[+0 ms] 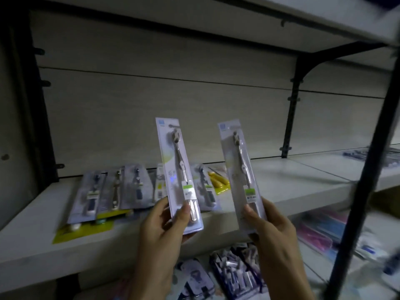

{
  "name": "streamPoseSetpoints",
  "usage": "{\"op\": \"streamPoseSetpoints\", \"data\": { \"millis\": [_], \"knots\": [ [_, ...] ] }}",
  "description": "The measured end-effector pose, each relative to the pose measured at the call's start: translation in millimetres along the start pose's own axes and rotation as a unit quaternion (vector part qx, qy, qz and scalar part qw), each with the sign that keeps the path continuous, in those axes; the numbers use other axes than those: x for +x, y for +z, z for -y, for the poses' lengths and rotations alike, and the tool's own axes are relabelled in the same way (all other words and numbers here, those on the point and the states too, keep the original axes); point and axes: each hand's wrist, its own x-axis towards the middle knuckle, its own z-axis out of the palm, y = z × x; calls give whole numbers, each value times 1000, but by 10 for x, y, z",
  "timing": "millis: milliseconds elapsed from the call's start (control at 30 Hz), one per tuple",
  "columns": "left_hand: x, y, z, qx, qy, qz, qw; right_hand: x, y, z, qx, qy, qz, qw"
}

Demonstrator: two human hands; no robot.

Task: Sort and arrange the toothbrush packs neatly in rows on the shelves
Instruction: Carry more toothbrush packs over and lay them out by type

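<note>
Dim, bluish light throughout. Pale wood-grain back panel (173, 100) ran behind a white laminate shelf board (281, 182), with another white board (324, 16) overhead. Black metal bracket (303, 68) and black upright post (365, 169) stood at right.

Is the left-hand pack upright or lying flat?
Upright, slightly tilted: left hand grips the pack by its bottom end, brush head up, above the shelf.

head view, close, facing shelf (281, 182); angled down
</note>
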Motion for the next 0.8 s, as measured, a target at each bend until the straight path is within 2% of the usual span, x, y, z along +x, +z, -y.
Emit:
{"op": "streamPoseSetpoints", "data": {
  "millis": [267, 467, 800],
  "knots": [
    [-332, 1004, 336, 19, 2, 24, 1000, 157, -1097, 380, 14, -41, -28, 999],
    [-638, 1890, 609, 45, 28, 59, 997, 255, -1996, 611, 31, -38, -39, 998],
    [-1105, 3220, 1254, 30, -11, 135, 990, 475, -3536, 869, 26, -19, -115, 993]
  ]
}}
